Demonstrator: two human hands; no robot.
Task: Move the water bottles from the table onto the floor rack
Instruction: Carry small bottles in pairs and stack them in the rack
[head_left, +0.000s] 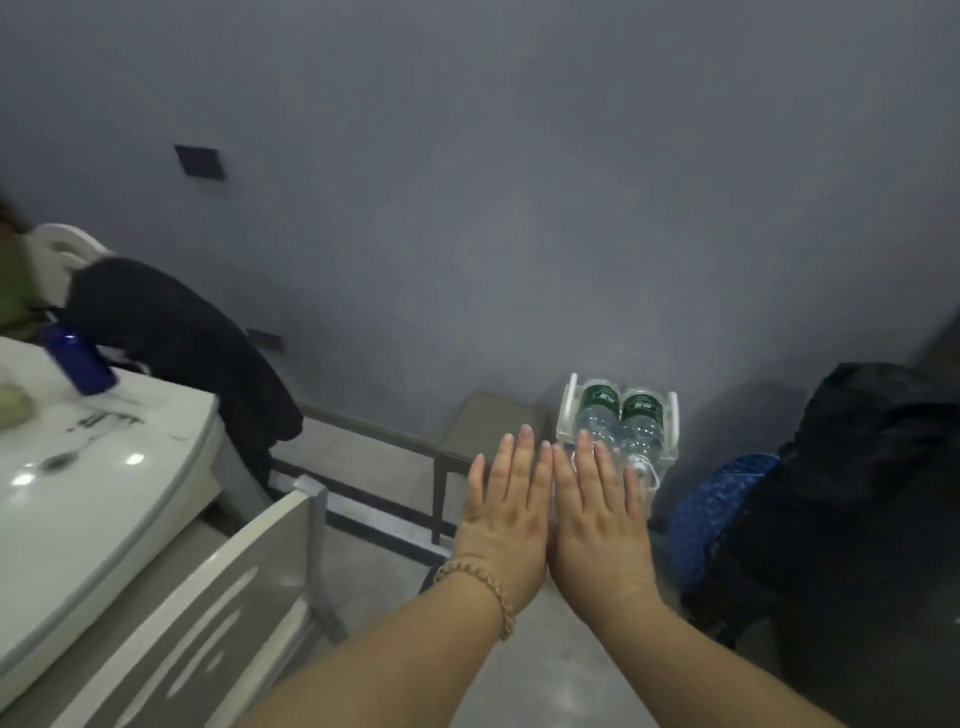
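Two clear water bottles with green labels (621, 415) lie side by side in a transparent rack (670, 441) on the floor by the grey wall. My left hand (506, 499) and my right hand (597, 506) are held flat, palms down, edges touching, in front of the rack. Both hands hold nothing. My right hand's fingers cover the rack's near left part. A beaded bracelet sits on my left wrist.
A white table (104, 493) fills the left, with a blue bottle (80, 361) lying near its far edge. A pale chair back (234, 582) stands close. A dark jacket hangs over another chair (182, 332). A low stool (483, 431), a blue bag (717, 514) and dark bags (857, 493) flank the rack.
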